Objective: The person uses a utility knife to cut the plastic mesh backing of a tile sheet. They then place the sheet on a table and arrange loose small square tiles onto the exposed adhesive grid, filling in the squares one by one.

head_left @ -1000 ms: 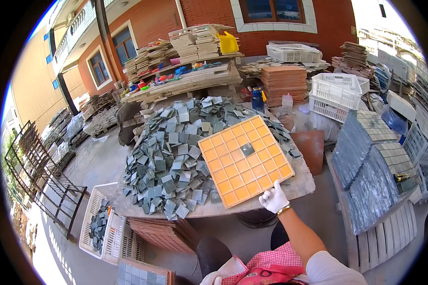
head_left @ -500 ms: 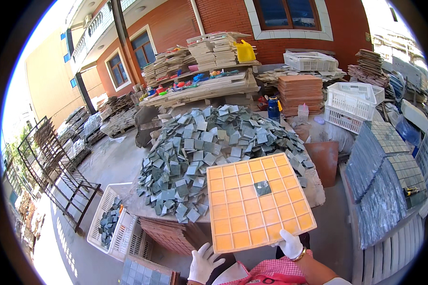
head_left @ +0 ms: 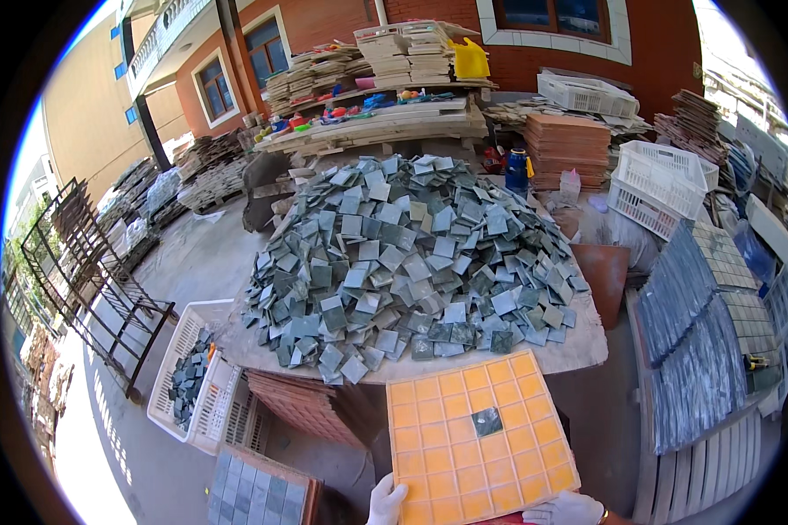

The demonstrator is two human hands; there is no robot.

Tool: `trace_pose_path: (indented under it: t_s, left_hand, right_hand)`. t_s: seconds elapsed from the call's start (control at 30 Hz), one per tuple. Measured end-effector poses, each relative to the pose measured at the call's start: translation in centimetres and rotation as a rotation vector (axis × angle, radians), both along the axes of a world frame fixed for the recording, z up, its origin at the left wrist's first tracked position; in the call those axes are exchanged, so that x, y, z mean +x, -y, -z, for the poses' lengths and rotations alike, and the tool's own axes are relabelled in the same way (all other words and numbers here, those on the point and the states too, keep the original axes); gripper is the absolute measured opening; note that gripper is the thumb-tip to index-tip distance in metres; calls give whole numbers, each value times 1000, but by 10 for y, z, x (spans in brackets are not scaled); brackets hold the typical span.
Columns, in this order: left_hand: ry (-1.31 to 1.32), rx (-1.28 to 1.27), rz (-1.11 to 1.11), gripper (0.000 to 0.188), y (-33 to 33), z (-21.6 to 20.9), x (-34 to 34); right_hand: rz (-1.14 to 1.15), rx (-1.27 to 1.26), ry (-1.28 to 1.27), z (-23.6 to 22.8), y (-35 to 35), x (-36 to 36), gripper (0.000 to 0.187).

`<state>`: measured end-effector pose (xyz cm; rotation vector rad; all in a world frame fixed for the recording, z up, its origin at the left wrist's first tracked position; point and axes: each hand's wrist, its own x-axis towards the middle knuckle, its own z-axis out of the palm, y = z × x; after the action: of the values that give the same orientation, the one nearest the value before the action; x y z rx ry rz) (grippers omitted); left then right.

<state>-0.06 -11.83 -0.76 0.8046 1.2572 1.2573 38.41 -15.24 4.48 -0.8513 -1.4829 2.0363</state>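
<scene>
An orange grid tray (head_left: 429,446) with pale dividing ribs is tilted in front of me, below the table's near edge. One dark green square tile (head_left: 487,422) lies in a cell right of its middle; the other cells show bare orange. My left hand (head_left: 387,501), in a white glove, grips the tray's lower left edge. At the lower right corner my right hand (head_left: 566,508), also white-gloved, holds the near edge, its fingers partly hidden. Past the tray, a large heap of grey-green square tiles (head_left: 394,262) covers much of the table (head_left: 591,346).
White crates (head_left: 203,385) with dark tiles stand at the left, beside stacked reddish boards (head_left: 302,402). Below them is a stack topped with laid tiles (head_left: 258,490). Stacked tile sheets (head_left: 696,341) rise at the right. A black metal rack (head_left: 105,289) stands far left.
The tray has come down and nearer, off the heap's front. My left hand, open and apart from it before, now grips its left edge. My right hand remains at the lower right.
</scene>
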Motion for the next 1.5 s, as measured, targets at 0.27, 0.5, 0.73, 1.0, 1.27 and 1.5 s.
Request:
trace_pose_path:
  t_s: [0.27,0.5,0.73,1.0,1.27,1.5]
  left_hand:
    - [-1195,-245,374,44,-53,-53,-45]
    - [-1200,497,42,46,-238,-97,-40]
    - [-1503,754,-125,59,-381,-86,-23]
    - [-1387,741,-94,43,-393,-60,36]
    - [-1278,908,163,18,-364,-70,57]
    - [-1182,782,-34,51,-389,-70,28]
  right_hand:
    - [0,-377,6,-49,-103,13,36]
    - [909,1140,905,-26,-321,3,56]
    - [1238,910,941,17,-453,20,61]
    - [1170,893,808,5,-464,-24,50]
    - [852,1145,497,-42,-429,-98,53]
    - [947,577,745,-14,-477,14,54]
